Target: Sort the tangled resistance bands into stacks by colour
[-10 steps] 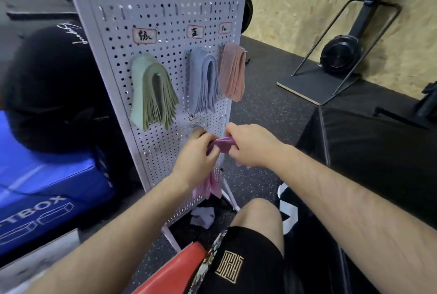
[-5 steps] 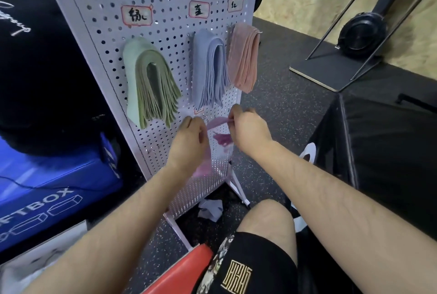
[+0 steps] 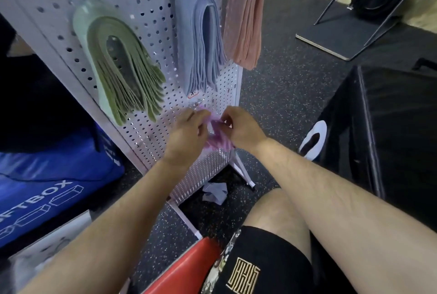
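Note:
A white pegboard (image 3: 146,5) stands in front of me. On its hooks hang a stack of green bands (image 3: 127,76), a stack of blue bands (image 3: 203,41) and a stack of pink-orange bands (image 3: 246,22). Low on the board, both hands hold a purple band (image 3: 217,137) against a hook under the blue stack. My left hand (image 3: 186,135) pinches its left side. Its right side is pinched by my right hand (image 3: 241,128). A loose blue band (image 3: 215,193) lies crumpled on the floor under the board.
A blue soft box (image 3: 47,187) lies on the left. A black padded box (image 3: 390,128) stands on the right. My bare knee (image 3: 272,211) and a red seat edge (image 3: 186,270) are below. A machine base (image 3: 343,36) sits on the speckled floor at the back right.
Both hands have brought the purple band closer together against the pegboard under the blue stack. The camera has moved closer to the board.

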Demonstrator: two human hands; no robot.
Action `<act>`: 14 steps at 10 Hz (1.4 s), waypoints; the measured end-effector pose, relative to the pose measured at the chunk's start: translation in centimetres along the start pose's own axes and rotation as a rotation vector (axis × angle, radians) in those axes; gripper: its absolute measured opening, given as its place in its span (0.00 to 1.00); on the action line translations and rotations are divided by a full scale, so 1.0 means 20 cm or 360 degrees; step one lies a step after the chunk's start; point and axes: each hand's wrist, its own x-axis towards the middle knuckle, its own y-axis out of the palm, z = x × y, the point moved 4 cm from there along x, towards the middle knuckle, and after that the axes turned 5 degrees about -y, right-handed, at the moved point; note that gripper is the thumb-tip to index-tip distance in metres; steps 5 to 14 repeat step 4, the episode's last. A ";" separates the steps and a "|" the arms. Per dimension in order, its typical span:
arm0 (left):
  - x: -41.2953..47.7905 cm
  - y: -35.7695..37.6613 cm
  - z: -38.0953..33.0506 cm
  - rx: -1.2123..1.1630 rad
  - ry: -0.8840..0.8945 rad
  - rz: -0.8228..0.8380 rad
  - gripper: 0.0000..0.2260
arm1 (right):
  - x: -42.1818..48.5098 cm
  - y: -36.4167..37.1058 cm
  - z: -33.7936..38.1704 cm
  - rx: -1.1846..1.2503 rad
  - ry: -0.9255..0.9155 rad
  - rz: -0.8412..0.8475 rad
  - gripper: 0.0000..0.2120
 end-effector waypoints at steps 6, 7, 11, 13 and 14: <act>-0.04 -0.02 -0.08 0.0173 -0.0064 0.0116 0.15 | -0.06 -0.04 0.08 -0.0479 -0.0099 0.0273 0.15; -0.04 -0.02 -0.08 0.0173 -0.0064 0.0116 0.15 | -0.06 -0.04 0.08 -0.0479 -0.0099 0.0273 0.15; -0.04 -0.02 -0.08 0.0173 -0.0064 0.0116 0.15 | -0.06 -0.04 0.08 -0.0479 -0.0099 0.0273 0.15; -0.04 -0.02 -0.08 0.0173 -0.0064 0.0116 0.15 | -0.06 -0.04 0.08 -0.0479 -0.0099 0.0273 0.15; -0.04 -0.02 -0.08 0.0173 -0.0064 0.0116 0.15 | -0.06 -0.04 0.08 -0.0479 -0.0099 0.0273 0.15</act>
